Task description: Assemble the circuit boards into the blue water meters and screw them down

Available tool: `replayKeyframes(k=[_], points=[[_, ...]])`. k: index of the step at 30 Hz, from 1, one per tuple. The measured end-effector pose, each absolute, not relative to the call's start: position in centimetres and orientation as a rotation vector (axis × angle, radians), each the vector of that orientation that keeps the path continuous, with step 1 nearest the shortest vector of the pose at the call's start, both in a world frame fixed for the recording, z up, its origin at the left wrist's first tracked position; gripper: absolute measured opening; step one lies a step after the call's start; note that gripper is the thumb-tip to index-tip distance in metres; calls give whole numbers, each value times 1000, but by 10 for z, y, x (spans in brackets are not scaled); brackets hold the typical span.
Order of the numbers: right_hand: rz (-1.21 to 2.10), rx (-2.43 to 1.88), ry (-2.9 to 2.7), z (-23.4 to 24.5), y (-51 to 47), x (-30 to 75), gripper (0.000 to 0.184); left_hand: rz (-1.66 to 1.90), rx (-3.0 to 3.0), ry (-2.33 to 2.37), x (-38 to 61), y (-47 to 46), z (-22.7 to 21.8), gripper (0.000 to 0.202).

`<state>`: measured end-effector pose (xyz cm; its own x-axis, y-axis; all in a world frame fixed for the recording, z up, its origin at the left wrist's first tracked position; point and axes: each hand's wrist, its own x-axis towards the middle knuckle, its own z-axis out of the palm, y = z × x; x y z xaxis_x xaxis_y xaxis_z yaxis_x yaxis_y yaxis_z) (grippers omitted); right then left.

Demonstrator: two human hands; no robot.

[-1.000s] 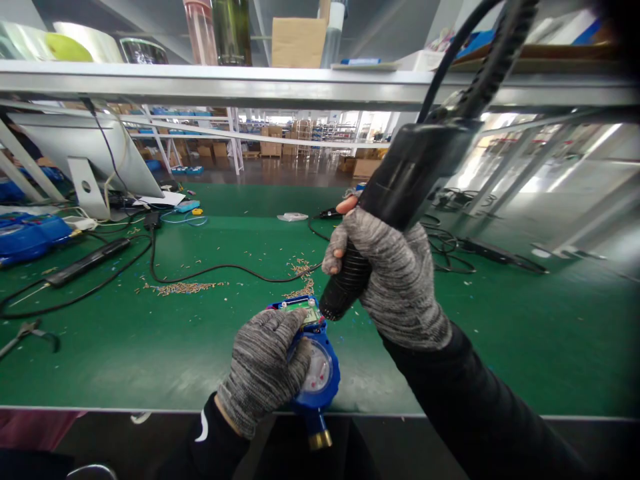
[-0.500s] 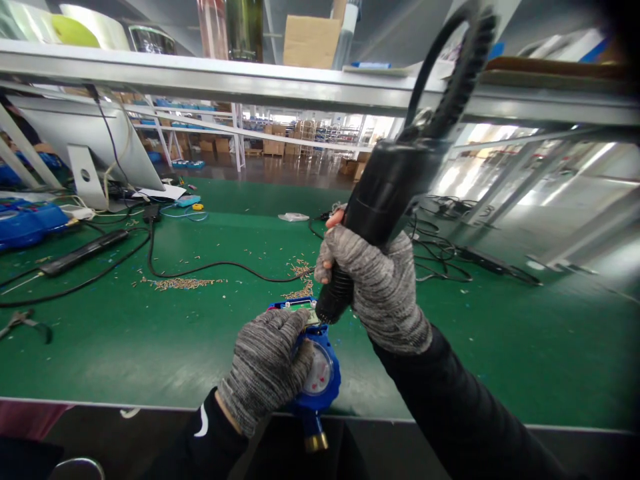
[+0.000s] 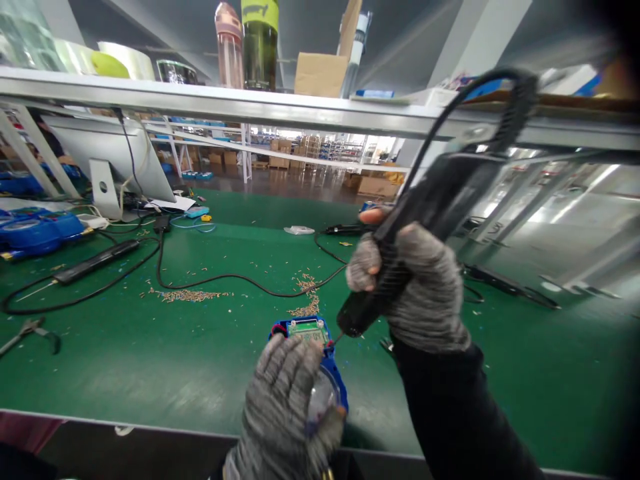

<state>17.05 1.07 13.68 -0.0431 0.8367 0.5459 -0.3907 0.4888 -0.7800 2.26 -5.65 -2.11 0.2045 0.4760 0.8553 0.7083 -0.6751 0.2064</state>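
A blue water meter (image 3: 340, 387) with a round dial sits near the table's front edge. At its far end is a green circuit board with a small display (image 3: 309, 332). My gloved left hand (image 3: 283, 400) lies over the meter, fingers near the board and thumb across the dial, holding it. My gloved right hand (image 3: 425, 287) is wrapped round a black electric screwdriver (image 3: 435, 207), which tilts up to the right. Its thin bit points at the board's right corner, beside a red spot; whether it touches cannot be made out.
Small screws (image 3: 190, 295) lie in loose piles on the green table (image 3: 150, 360). To the left are pliers (image 3: 33, 330), a black corded tool (image 3: 95, 263), more blue meters (image 3: 40, 230) and a monitor (image 3: 115, 167). A shelf (image 3: 300, 110) with bottles crosses above. Cables run over the table.
The screwdriver in my right hand has moved right and tilted more, its tip now at the board's right side. My left hand has shifted toward me, showing more of the display. The whole view has tipped up.
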Motion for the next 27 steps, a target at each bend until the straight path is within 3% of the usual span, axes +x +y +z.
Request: replayKeyframes(k=[2, 6, 9, 13, 16, 19, 22, 24, 27], points=[[987, -390, -1120, 141, 23, 181, 29, -1579, -2206, -998, 32, -63, -36, 49], [811, -406, -847, 122, 70, 182, 23, -1520, -2293, -862, 39, -59, -50, 24], [566, -487, -788, 87, 112, 168, 24, -1428, -2357, -779, 30, -47, -45, 23], [544, -606, -759, 45, 153, 154, 29, -1424, -2441, -610, 4, -36, -33, 26], [558, -638, -738, 24, 172, 151, 28, -1753, -2407, -882, -17, -20, -26, 33], [583, -668, -732, 10, 186, 149, 28, -2401, -2112, -1518, -30, 23, -21, 26], [603, -698, -735, 0, 196, 147, 29, -2645, -1931, -1650, -32, 85, -27, 32], [617, -716, -748, -3, 201, 145, 29, -3098, -1530, -1773, -29, 119, -38, 33], [635, -737, -768, -2, 203, 146, 30, -3190, -1540, -1914, -25, 140, -53, 39]])
